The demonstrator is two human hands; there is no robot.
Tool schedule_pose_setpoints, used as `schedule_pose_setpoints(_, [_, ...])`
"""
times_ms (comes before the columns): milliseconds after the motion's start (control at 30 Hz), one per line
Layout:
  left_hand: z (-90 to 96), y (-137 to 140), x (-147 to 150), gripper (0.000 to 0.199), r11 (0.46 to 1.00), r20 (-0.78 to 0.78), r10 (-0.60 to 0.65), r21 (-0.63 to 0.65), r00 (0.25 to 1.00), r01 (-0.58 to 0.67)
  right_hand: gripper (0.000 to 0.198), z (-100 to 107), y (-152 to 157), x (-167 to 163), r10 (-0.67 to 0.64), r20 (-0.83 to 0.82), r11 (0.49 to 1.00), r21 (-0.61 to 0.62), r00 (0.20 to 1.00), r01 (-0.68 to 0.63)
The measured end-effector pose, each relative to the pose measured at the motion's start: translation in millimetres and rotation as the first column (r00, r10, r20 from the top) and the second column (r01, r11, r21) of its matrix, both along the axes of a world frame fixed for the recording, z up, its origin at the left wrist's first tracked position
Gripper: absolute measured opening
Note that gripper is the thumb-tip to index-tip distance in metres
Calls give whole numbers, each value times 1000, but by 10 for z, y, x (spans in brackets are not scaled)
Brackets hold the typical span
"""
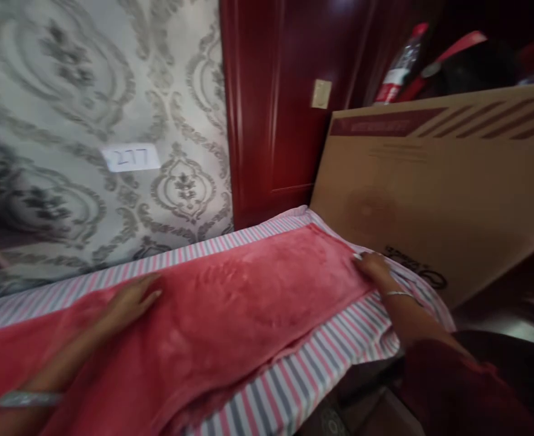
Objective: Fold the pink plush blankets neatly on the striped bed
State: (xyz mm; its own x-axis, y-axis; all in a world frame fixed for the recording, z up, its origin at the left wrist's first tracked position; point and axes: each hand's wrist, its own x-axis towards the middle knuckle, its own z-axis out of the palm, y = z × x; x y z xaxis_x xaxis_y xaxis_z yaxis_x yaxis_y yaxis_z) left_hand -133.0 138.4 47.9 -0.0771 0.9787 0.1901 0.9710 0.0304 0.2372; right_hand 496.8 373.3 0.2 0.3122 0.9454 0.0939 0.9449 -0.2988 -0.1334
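A red plush cloth [258,290] lies lengthwise over a striped sheet [289,381] in white, pink and grey. My left hand [133,300] rests on the cloth, fingers stretched out and the thumb apart, beside a raised fold. At the cloth's far right end, my right hand [372,267] has its fingers curled on the edge; the fingertips are partly hidden and blurred. The middle of the cloth between my hands is fairly flat, with slight ripples. Along the near side its edge hangs in loose folds.
A large cardboard box [430,200] stands against the right end of the padded surface. Behind it are a red-capped bottle [401,66] and dark items. Patterned wallpaper with a paper label [133,157] and a dark red door panel [271,109] border the far side.
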Motion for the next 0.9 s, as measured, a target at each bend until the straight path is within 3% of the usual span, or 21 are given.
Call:
schedule_pose_setpoints(133, [-140,643,349,72,991,-29,-99,-97,995,96,43,24,182,9,65,-77,998,-9,995,-66])
schedule_pose_setpoints(300, [-187,1060,493,73,985,-113,-35,-173,993,15,39,101,460,-90,150,-163,989,6,975,-151])
schedule_pose_setpoints(467, [-57,1264,479,63,978,-151,40,-195,988,-70,42,166,795,-228,161,-226,986,-12,961,-168])
schedule_pose_setpoints(667, [-24,1398,330,50,965,-19,9,-260,1000,-14,43,117,927,-311,195,-273,978,-22,942,-209])
schedule_pose_setpoints(900, [-49,1448,494,38,991,-20,-37,-133,999,34,38,299,887,-69,202,-118,976,105,972,-190])
